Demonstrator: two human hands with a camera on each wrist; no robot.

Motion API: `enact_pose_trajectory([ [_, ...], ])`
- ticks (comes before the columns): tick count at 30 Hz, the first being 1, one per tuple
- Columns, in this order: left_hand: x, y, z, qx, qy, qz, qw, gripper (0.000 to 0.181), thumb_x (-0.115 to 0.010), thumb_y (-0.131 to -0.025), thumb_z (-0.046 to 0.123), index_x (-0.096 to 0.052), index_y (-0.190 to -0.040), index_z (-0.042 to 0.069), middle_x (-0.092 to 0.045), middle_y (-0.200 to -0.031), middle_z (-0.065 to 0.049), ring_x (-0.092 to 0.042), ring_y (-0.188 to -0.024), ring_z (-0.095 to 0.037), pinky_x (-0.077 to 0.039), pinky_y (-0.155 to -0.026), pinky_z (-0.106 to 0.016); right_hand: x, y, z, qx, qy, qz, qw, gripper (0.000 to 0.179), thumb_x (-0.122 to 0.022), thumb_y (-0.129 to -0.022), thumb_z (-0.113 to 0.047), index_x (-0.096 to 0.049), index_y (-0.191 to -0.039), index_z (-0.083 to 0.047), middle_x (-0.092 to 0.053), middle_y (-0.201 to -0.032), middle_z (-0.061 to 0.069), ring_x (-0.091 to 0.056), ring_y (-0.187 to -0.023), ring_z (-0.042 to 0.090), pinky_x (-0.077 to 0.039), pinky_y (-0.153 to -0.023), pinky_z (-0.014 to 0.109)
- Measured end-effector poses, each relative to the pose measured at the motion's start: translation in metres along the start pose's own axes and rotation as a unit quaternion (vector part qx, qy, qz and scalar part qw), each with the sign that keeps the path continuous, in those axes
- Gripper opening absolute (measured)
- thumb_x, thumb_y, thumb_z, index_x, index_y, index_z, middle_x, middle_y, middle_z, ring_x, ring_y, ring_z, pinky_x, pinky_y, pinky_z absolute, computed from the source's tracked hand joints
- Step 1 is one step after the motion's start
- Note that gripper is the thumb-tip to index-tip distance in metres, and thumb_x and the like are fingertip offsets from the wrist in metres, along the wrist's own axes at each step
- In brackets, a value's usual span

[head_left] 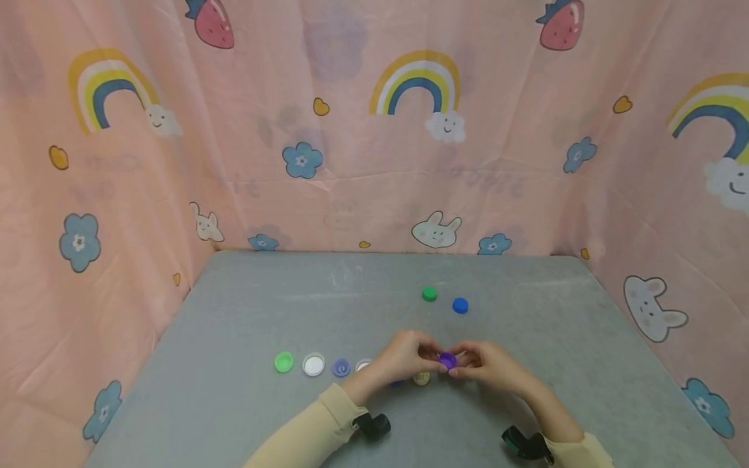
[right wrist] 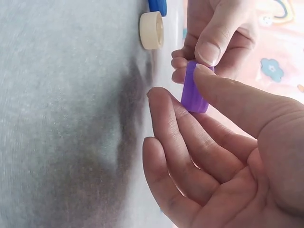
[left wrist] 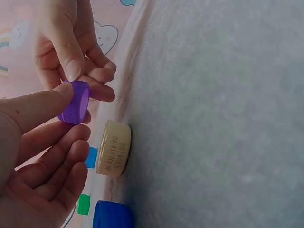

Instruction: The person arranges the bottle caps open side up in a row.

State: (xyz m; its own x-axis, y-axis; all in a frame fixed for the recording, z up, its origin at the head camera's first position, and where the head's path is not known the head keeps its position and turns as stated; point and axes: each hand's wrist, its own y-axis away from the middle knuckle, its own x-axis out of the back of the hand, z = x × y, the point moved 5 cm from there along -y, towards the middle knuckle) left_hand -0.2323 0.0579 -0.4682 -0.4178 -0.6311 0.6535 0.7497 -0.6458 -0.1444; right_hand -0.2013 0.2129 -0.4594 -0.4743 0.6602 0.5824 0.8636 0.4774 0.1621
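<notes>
A ridged purple bottle cap (head_left: 447, 361) is held between both hands, raised a little above the table. My left hand (head_left: 408, 356) pinches it from the left, the thumb (left wrist: 42, 105) laid over its side and the fingers under it. From the other side my right hand (head_left: 488, 365) grips the same cap, its thumb (right wrist: 237, 97) on the ridged wall. Just below the hands, a cream cap (left wrist: 113, 148) with printed characters rests on the table. Beside that sits a dark blue cap (left wrist: 111, 216), mostly hidden by the left wrist in the head view.
Left of the hands lie a light green cap (head_left: 283, 362), a white cap (head_left: 313, 365), a pale violet cap (head_left: 341, 368) and another white one (head_left: 363, 364), partly covered by the left forearm. Farther back are a green cap (head_left: 430, 294) and a blue cap (head_left: 460, 305). A printed pink curtain (head_left: 351, 195) surrounds the grey table (head_left: 234, 312).
</notes>
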Motion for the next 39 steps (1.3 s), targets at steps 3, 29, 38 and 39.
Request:
enact_pose_trajectory([
  [3,-0.003,-0.001,-0.001,0.0,0.0,-0.009,1.0,0.023,-0.08,-0.077,0.022,-0.075,-0.095,0.01,-0.072,-0.08,0.005,-0.057,-0.065,0.01,-0.046,-0.061,-0.008,-0.001,0.0,0.0,0.002,0.009,0.001,1.0,0.036,-0.068,-0.087,-0.03,-0.063,-0.111,-0.002,-0.072,-0.091,0.006,-0.066,-0.079,0.009,-0.049,-0.065,0.023],
  [29,-0.016,-0.001,-0.003,0.0,-0.008,-0.069,0.9976,0.019,-0.082,-0.074,0.019,-0.073,-0.089,0.012,-0.069,-0.075,0.009,-0.055,-0.063,0.009,-0.046,-0.059,-0.009,-0.004,0.0,0.008,0.027,0.03,-0.01,0.9991,0.032,-0.078,-0.077,-0.021,-0.069,-0.099,0.0,-0.071,-0.085,0.004,-0.064,-0.072,0.005,-0.051,-0.059,0.021],
  [38,-0.015,0.001,-0.002,-0.001,-0.018,-0.074,0.9971,0.02,-0.08,-0.076,0.016,-0.074,-0.094,0.011,-0.072,-0.081,0.006,-0.056,-0.066,0.009,-0.046,-0.059,-0.01,-0.004,0.0,0.009,0.029,0.024,-0.014,0.9992,0.03,-0.078,-0.077,-0.022,-0.069,-0.098,-0.001,-0.071,-0.083,0.004,-0.065,-0.072,0.006,-0.051,-0.06,0.021],
  [39,-0.015,0.002,-0.002,0.002,-0.014,-0.076,0.997,0.02,-0.08,-0.076,0.016,-0.075,-0.095,0.011,-0.072,-0.081,0.006,-0.056,-0.067,0.009,-0.046,-0.058,-0.01,-0.004,-0.001,0.009,0.028,0.022,-0.014,0.9993,0.03,-0.078,-0.077,-0.022,-0.069,-0.098,-0.001,-0.071,-0.083,0.004,-0.065,-0.072,0.006,-0.051,-0.061,0.021],
])
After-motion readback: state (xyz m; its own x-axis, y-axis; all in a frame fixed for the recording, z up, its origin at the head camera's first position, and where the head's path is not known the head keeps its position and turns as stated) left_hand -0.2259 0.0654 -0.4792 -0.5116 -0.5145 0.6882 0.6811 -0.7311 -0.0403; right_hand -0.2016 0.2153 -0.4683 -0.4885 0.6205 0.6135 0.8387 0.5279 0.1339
